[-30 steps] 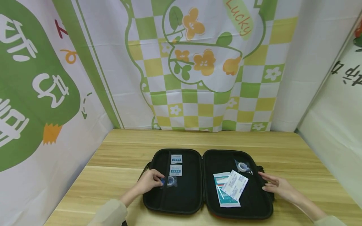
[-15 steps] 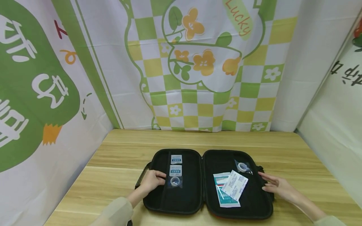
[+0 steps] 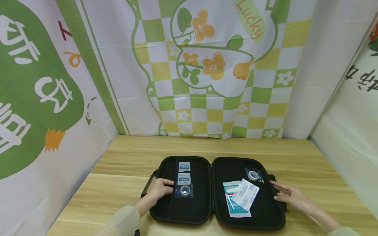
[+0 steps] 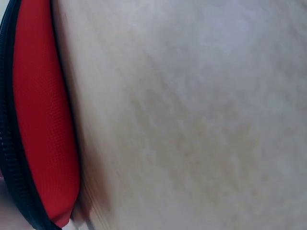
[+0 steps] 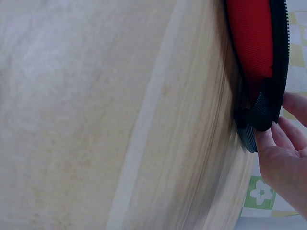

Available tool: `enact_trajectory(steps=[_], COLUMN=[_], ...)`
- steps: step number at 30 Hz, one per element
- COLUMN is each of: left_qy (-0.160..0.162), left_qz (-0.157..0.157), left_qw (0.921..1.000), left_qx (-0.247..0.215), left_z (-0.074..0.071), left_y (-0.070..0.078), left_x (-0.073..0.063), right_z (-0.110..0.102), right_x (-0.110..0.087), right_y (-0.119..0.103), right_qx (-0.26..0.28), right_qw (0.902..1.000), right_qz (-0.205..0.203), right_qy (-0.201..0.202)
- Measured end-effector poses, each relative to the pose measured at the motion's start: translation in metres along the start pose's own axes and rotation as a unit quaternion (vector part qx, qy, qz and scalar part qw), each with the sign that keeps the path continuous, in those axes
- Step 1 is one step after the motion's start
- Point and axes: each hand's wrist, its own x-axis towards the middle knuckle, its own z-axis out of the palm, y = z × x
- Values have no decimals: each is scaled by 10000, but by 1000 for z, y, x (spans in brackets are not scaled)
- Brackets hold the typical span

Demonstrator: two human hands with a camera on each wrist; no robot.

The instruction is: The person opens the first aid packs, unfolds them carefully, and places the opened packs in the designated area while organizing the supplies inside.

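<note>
A black-lined zip case (image 3: pixel 200 209) lies unfolded on the table, its red outer shell (image 4: pixel 45 110) visible in the wrist views. In the left half, my left hand (image 3: pixel 159 189) reaches over the rim, fingertips at the dark strap and beside a clear packet with a white tape roll (image 3: pixel 185 190). What the fingertips do there is too small to tell. Two small white-and-blue sachets (image 3: pixel 184 179) lie just above the packet. My right hand (image 3: pixel 290 195) holds the case's outer right rim, its thumb and fingers about the zipped edge near a black strap end (image 5: pixel 261 110).
In the case's right half lie a teal-and-white packet (image 3: pixel 236 209), a white printed sachet (image 3: pixel 245 194) across it, and another bagged tape roll (image 3: pixel 253 175). The wooden table (image 3: pixel 206 144) ends at a printed curtain (image 3: pixel 212 108) behind and cloth walls on both sides.
The bagged tape roll in the left half has slid right, away from the dark strap. My left hand has shifted slightly right and stopped at that strap. The right hand stays put.
</note>
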Motion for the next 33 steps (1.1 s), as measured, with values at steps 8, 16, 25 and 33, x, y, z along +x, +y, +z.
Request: enact_trajectory(steps=[8,16,25,33], left_qy=[-80,301,276,-314], left_qz=[-75,467,1008,1541], left_qw=[9971,9981,9931,9867], left_qx=[-749,-277,540,412], left_z=[-6,-12,-8,17], left_y=[4,19,48,73], left_x=[-1,3,3,11], right_z=[1,1,1,0], right_x=[0,1,2,1], right_y=[-6,-5,-4,-1], right_qx=[-326,-143,-181,-23], right_qw=[9989,9994,9997,9999], right_qz=[314,318,170,115], right_qy=[-77,-33,-70,-10])
